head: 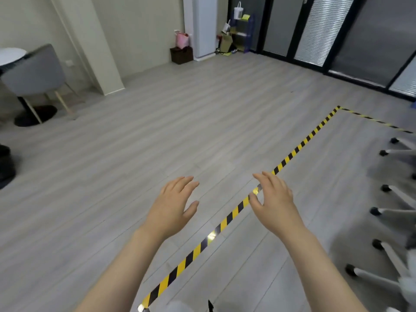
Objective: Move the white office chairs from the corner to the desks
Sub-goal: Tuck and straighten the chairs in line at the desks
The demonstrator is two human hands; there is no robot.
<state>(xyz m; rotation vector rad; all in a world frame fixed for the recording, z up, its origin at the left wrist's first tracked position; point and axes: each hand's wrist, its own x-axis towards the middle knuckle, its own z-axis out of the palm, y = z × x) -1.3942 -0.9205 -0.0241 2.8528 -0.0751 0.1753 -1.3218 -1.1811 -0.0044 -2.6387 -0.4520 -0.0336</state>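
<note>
Two bare hands, left hand [173, 207] and right hand [273, 199], spread and holding nothing above grey plank floor [157, 136] crossed by yellow-black tape [227, 221]. White office chairs' wheeled legs [391, 194] blurred at right edge. Grey chair [33, 70] far left.

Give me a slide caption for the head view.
Both empty hands, left and right, reach over striped floor tape; white chair legs at right.

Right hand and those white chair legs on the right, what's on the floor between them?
In the head view, only bare grey floor lies between the right hand and the white chair legs.
</note>
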